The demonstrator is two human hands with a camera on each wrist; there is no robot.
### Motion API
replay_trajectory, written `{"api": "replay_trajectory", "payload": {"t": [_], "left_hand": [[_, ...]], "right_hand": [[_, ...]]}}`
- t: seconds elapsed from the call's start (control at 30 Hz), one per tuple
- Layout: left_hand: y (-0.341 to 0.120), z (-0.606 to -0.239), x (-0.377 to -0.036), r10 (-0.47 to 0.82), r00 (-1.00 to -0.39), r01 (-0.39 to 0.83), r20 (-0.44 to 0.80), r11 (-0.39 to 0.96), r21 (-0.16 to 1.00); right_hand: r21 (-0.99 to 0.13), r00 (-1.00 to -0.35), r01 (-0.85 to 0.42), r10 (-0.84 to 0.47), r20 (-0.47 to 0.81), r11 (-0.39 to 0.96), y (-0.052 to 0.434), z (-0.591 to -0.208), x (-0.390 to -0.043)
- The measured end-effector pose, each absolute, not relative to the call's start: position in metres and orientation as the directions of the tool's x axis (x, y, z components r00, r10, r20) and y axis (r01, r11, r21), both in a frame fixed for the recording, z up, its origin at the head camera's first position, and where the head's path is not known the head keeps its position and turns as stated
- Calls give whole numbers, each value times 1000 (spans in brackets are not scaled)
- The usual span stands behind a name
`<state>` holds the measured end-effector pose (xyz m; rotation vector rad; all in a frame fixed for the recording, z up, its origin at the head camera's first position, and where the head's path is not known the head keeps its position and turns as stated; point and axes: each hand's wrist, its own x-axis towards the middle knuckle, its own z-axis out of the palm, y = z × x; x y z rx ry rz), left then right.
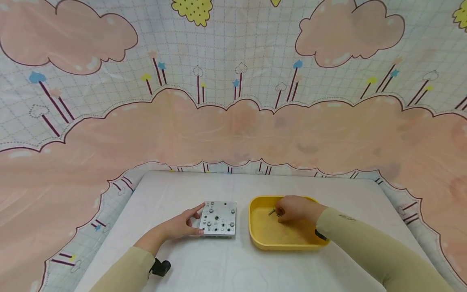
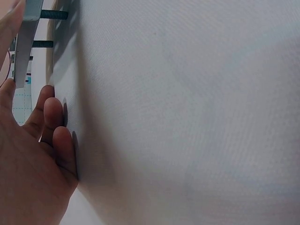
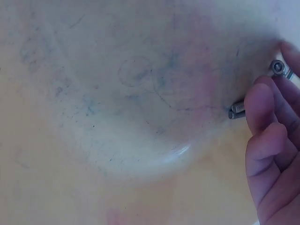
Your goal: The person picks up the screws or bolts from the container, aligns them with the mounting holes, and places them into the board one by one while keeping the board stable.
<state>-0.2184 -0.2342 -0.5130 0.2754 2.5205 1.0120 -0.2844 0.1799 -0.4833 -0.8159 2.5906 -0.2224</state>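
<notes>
A square silver metal plate (image 1: pixel 217 219) with several holes and screw heads rests on the white table. In the left wrist view, threaded screw shanks (image 2: pixel 54 14) stick out from its underside toward the table. My left hand (image 1: pixel 178 225) holds it by the left edge, thumb at the near corner and index finger at the far one. My right hand (image 1: pixel 296 209) is inside the yellow tray (image 1: pixel 257 240), fingers curled around small metal screws (image 1: pixel 271 211). In the right wrist view, a socket-head screw (image 3: pixel 278 67) and two more shank ends show at the fingertips.
The yellow tray stands right of the plate, with a gap of white tabletop (image 1: pixel 242 259) between them. A patterned cloth (image 1: pixel 233 134) with clouds hangs behind the table and along its sides. Black wrist cameras (image 1: pixel 160 267) sit on both wrists.
</notes>
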Motion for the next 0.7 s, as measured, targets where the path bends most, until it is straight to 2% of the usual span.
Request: {"api": "replay_trajectory", "payload": {"t": [0.4,0.7], "left_hand": [[-235,-515,-219,330,-898,32,-292,710,704],[-235,-514,-219,322,-898,25,-299,717,697]], "right_hand": [[-265,-742,-524,-586,-325,810,180,-483,-283],[-312,-763,-438,-532,-367,843,175,-478,-280]]}}
